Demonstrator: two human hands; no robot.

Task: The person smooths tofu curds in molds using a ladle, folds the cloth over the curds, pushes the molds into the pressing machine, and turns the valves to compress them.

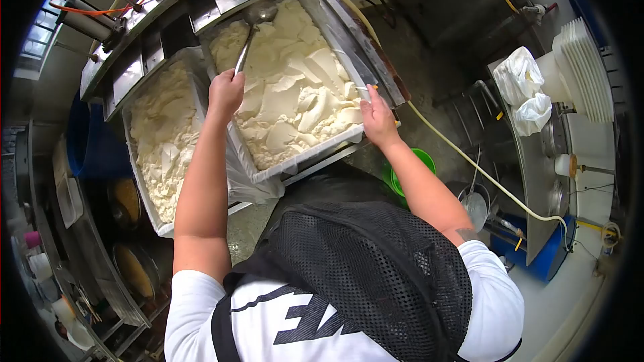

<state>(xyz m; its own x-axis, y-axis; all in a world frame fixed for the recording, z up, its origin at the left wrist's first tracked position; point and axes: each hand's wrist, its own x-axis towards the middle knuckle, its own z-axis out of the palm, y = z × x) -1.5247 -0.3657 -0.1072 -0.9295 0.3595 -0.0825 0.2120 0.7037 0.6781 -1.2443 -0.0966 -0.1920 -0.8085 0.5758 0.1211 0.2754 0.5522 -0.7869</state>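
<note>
My left hand (pixel 226 97) is closed round the long handle of a metal ladle (pixel 245 50). The ladle's bowl rests at the far end of a cloth-lined tray (pixel 258 175), on the soft white curd (pixel 288 87) that fills it. At the tray's near right corner, my right hand (pixel 380 117) grips the rim, with fingers along the outer side and thumb toward the curd. Left of this tray, partly behind my left forearm, a second lined tray (pixel 134 154) holds more broken white curd.
A metal press frame (pixel 208 7) spans the far side. A pale hose (pixel 463 154) runs along the right. A green bucket (pixel 421 164) stands on the floor by my right forearm. White bags (pixel 520 77) and stacked boards (pixel 582 70) are at far right; pans (pixel 136 271) sit on left shelves.
</note>
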